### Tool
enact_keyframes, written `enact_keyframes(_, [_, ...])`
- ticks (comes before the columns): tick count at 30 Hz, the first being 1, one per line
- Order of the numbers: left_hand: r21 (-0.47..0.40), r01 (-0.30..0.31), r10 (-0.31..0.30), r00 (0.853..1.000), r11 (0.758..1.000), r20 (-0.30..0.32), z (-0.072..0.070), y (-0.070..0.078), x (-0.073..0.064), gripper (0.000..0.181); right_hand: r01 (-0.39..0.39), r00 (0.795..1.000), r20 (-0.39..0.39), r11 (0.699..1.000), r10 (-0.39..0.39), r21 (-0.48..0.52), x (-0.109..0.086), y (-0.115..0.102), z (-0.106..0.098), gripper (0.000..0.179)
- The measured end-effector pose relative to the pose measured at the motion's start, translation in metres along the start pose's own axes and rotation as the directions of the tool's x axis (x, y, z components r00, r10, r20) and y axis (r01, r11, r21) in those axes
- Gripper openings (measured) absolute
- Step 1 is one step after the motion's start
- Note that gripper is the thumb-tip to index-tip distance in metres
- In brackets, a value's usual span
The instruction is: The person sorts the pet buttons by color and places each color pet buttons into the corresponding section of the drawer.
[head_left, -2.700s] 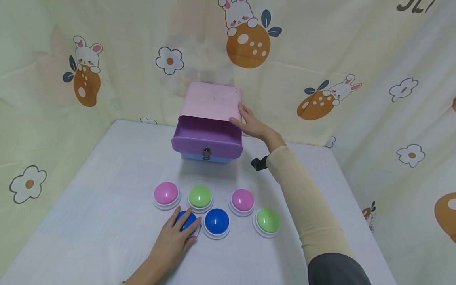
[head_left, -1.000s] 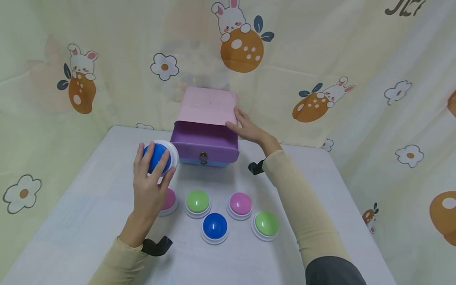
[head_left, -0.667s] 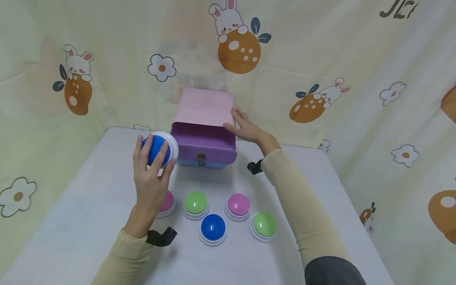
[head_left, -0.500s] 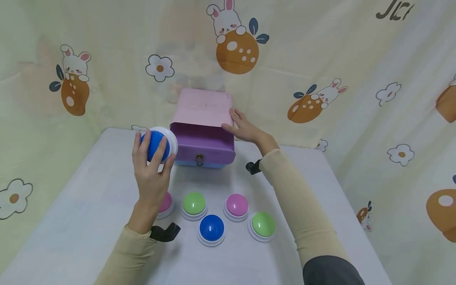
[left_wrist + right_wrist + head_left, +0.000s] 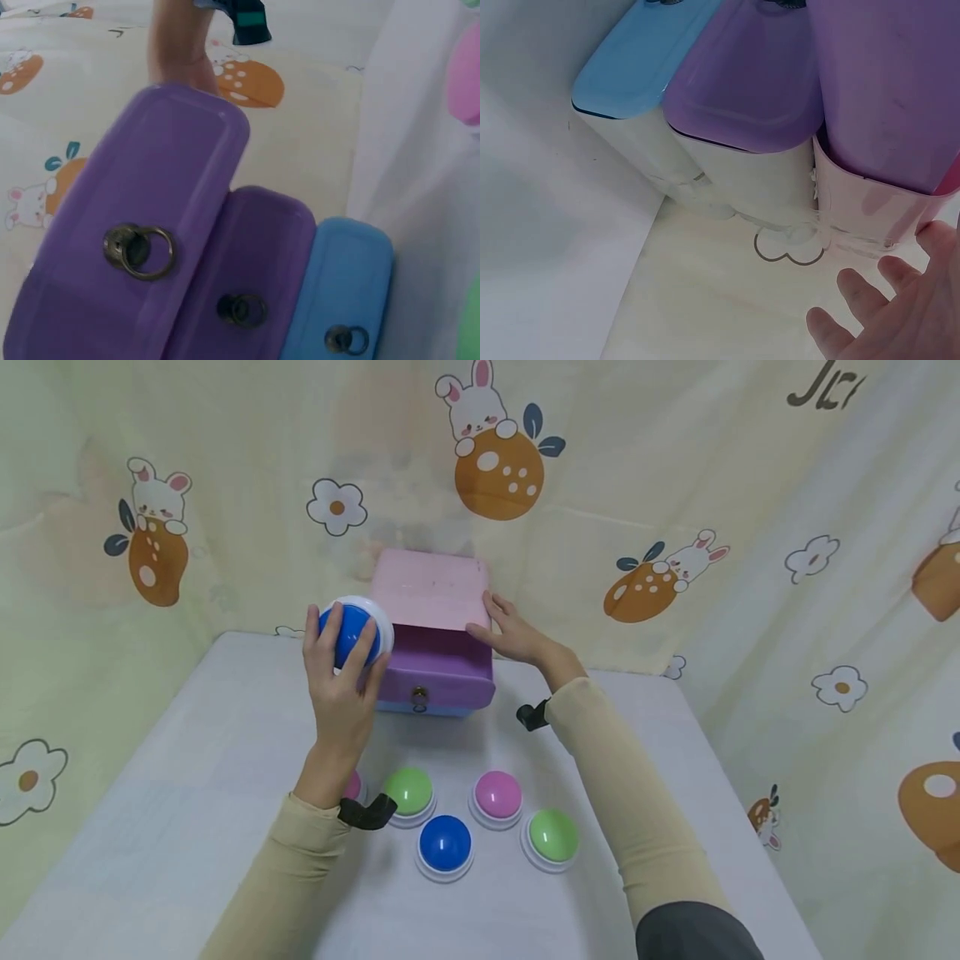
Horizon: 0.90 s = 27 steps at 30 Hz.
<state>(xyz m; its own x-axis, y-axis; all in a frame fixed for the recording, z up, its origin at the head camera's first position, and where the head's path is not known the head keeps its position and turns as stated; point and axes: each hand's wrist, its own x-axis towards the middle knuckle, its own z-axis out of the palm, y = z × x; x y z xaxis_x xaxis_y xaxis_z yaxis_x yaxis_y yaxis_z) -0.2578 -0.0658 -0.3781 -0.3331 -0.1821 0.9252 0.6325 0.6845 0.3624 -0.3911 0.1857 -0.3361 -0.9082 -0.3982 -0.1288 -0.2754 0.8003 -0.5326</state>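
My left hand (image 5: 337, 697) holds a blue dome push button (image 5: 347, 633) with a white base, its fingers spread around it. The button is raised beside the left end of an open top purple drawer (image 5: 442, 685), overlapping its corner in the head view. That drawer belongs to a small chest with a pink top casing (image 5: 431, 589). Straight fingers of my right hand (image 5: 521, 633) rest against the casing's right side, with the thumb at its front edge. In the left wrist view, the purple drawer front (image 5: 142, 180) with its ring handle sticks out; the held button is out of that view.
Several push buttons stand on the white table in front of the chest: blue (image 5: 446, 843), green (image 5: 408, 791), pink (image 5: 498, 794), another green (image 5: 553, 835), and a pink one partly behind the left wrist. Below the open drawer are a second purple drawer (image 5: 259, 255) and a blue one (image 5: 341, 277).
My left hand has lifted the blue button from the front row, carried it up and forward, then moved it right toward the open drawer. My right hand has stayed on the casing.
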Motion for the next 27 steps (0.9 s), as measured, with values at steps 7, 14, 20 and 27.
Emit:
enact_keyframes(7, [-0.006, -0.039, 0.039, 0.996, 0.999, 0.078, 0.012, -0.010, 0.001, 0.048, -0.009, 1.000, 0.007, 1.000, 0.009, 0.010, -0.001, 0.000, 0.002, 0.088])
enact_keyframes(14, [0.004, -0.091, 0.088, 0.973, 0.996, 0.215, 0.016, -0.016, 0.007, 0.048, -0.005, 1.000, -0.002, 1.000, 0.005, 0.018, -0.001, 0.001, 0.003, 0.089])
enact_keyframes(20, [-0.029, -0.139, 0.139, 0.914, 0.990, 0.382, 0.019, -0.020, 0.016, 0.042, -0.014, 1.000, -0.004, 1.000, 0.014, 0.011, -0.002, 0.001, 0.003, 0.088])
enact_keyframes(27, [-0.067, -0.056, 0.084, 0.835, 0.996, 0.544, 0.021, -0.022, 0.031, 0.042, 0.026, 0.999, -0.025, 1.000, -0.026, -0.011, 0.000, 0.004, 0.002, 0.085])
